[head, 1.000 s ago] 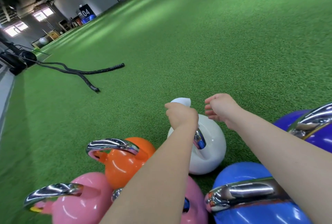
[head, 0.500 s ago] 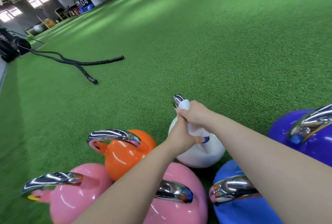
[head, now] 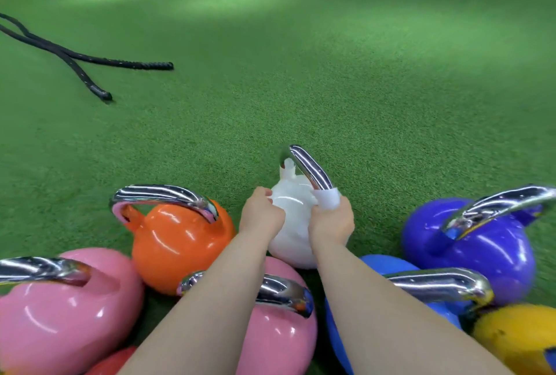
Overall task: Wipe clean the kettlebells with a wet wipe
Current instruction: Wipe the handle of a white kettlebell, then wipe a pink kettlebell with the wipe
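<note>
A white kettlebell (head: 290,203) with a chrome handle (head: 310,168) stands on the green turf, just beyond the other bells. My right hand (head: 331,221) grips the near end of that handle through a white wet wipe (head: 328,198) wrapped around it. My left hand (head: 260,215) rests against the left side of the white body, fingers curled on it. Around my forearms stand an orange kettlebell (head: 177,242), two pink kettlebells (head: 60,314) (head: 276,338), a blue kettlebell (head: 388,266), a purple kettlebell (head: 481,251) and a yellow kettlebell (head: 517,341).
Black battle ropes (head: 90,68) lie on the turf at the far left. Open green turf (head: 331,74) stretches ahead and to the right. A red object (head: 111,362) peeks out at the bottom edge between the pink bells.
The wipe has slid from the top of the handle down to its near end in my right hand. My left hand moved off the handle to the bell's side. The view tilted down.
</note>
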The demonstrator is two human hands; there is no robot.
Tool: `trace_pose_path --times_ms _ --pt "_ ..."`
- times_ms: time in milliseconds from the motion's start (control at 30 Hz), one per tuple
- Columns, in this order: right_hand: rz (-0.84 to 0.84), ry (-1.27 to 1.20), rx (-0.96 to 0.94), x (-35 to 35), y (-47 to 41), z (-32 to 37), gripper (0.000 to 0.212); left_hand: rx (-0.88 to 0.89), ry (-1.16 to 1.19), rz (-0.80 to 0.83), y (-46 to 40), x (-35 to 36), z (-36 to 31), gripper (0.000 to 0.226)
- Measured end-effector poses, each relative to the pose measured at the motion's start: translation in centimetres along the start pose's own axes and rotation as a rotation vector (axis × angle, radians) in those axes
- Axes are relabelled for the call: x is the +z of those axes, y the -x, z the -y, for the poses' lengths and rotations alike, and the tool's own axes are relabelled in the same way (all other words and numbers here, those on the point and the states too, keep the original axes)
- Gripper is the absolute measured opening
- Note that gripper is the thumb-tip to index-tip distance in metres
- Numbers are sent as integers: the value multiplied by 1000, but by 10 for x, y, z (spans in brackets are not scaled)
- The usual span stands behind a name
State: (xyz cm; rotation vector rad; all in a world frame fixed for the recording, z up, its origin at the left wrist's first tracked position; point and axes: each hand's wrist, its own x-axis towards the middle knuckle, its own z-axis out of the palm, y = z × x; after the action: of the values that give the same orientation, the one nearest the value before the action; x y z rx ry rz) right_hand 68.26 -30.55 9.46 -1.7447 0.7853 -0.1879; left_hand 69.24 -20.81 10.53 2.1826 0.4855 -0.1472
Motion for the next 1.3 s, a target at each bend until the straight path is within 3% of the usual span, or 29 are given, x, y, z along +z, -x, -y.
trace_pose_path --times_ms 200,333,433,600,767,933,1100,1300 --pt "-107 -133 173 16 -2 -19 32 -8 -54 47 -2 2 -1 47" --pt "-96 -282 194 28 -9 -42 56 -4 -39 59 -2 2 -2 47" --pt "-88 -234 265 36 -17 -48 69 0 -27 66 -1 0 -4 48" --pt "260 -141 552 20 -10 -19 44 17 72 108 12 -4 -9 47" --pt "340 -140 595 0 -6 -1 19 119 199 144 31 -25 -18 45" --pt "607 212 306 -27 24 10 22 306 -80 265 62 -89 -14 43" --pt "690 488 -47 -43 52 21 60 442 -331 334 101 -153 3 40" --pt "782 765 -296 -53 114 45 44 406 -280 296 118 -155 44 44"
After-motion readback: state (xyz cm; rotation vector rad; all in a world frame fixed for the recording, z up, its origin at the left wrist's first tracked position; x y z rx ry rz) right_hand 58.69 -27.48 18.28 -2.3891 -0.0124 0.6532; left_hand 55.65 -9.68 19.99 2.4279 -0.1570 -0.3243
